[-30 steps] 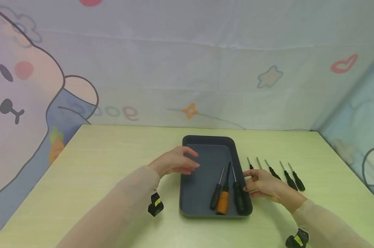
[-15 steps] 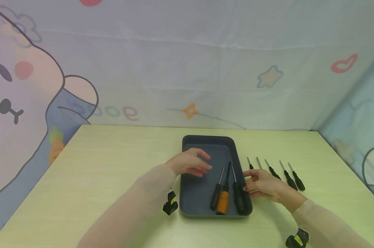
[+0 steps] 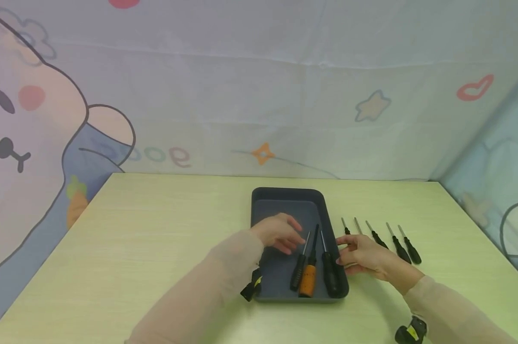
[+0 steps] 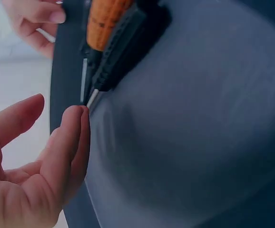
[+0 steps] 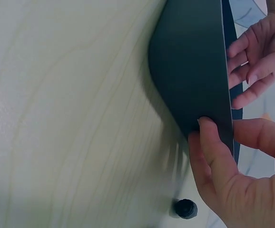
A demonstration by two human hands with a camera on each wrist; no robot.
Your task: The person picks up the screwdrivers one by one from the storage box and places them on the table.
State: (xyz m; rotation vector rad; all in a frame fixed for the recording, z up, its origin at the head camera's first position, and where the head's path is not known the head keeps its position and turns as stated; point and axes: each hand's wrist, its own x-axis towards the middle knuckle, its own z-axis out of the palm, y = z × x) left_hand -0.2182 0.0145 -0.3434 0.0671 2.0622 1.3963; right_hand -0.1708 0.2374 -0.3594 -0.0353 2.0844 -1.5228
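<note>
A dark grey rectangular tray [image 3: 280, 205] holds three screwdrivers side by side in its near right part: a slim black-handled screwdriver [image 3: 298, 272], an orange-handled screwdriver [image 3: 308, 281] and a thicker black-handled screwdriver [image 3: 331, 277]. Over the tray is my left hand [image 3: 280, 233], its fingers loosely extended beside the slim screwdriver's shaft. In the left wrist view the thumb stands apart from the fingers [image 4: 63, 152], and the fingertips overlap the shaft's tip [image 4: 93, 98]; contact is unclear. My right hand [image 5: 242, 175] pinches the tray's right rim between thumb and fingers.
Several smaller black screwdrivers [image 3: 399, 248] lie in a row on the pale wooden table [image 3: 177, 215], right of the tray; my right hand partly covers some. A printed cloth [image 3: 241, 95] hangs behind the table's back edge.
My left hand has moved right and slightly nearer, from the tray's left edge to the slim screwdriver's shaft. The right hand, tray and screwdrivers have stayed put.
</note>
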